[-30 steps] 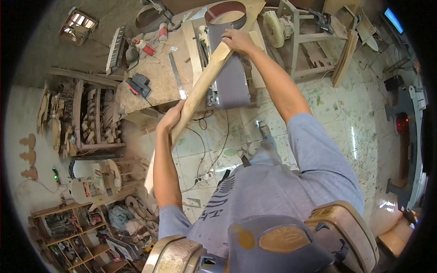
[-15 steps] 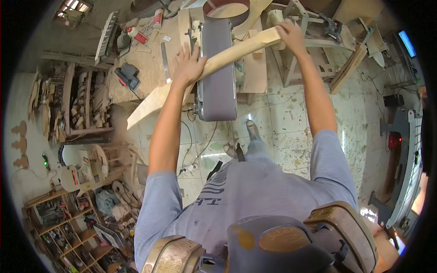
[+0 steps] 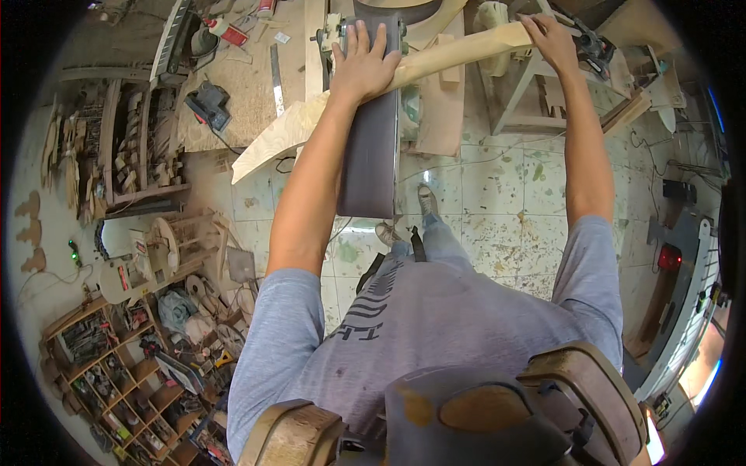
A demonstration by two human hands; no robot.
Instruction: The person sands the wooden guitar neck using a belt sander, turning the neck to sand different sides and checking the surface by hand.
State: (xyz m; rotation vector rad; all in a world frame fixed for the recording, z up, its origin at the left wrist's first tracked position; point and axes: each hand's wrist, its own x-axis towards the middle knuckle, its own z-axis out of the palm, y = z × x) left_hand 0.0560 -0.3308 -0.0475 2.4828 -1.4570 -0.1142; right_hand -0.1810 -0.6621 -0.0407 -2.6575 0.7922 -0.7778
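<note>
A long, pale, curved piece of wood (image 3: 447, 56) lies slantwise across the dark belt of a belt sander (image 3: 367, 167). Its broad left end (image 3: 268, 144) sticks out past the sander's left side. My left hand (image 3: 364, 68) presses flat on the wood above the belt, fingers spread and pointing away from me. At the narrow far-right end, my right hand (image 3: 552, 43) has its fingers closed round the wood. The wood's underside against the belt is hidden.
On the workbench (image 3: 249, 93) to the left lie a dark power tool (image 3: 208, 105), a flat metal strip (image 3: 277, 81) and a red-and-white bottle (image 3: 228, 31). A wooden frame (image 3: 522, 97) carrying another tool (image 3: 594, 54) stands at right. Cables cross the tiled floor.
The wood has slid to the right across the belt. Both hands have moved right with it, and my left hand is now farther forward over the belt.
</note>
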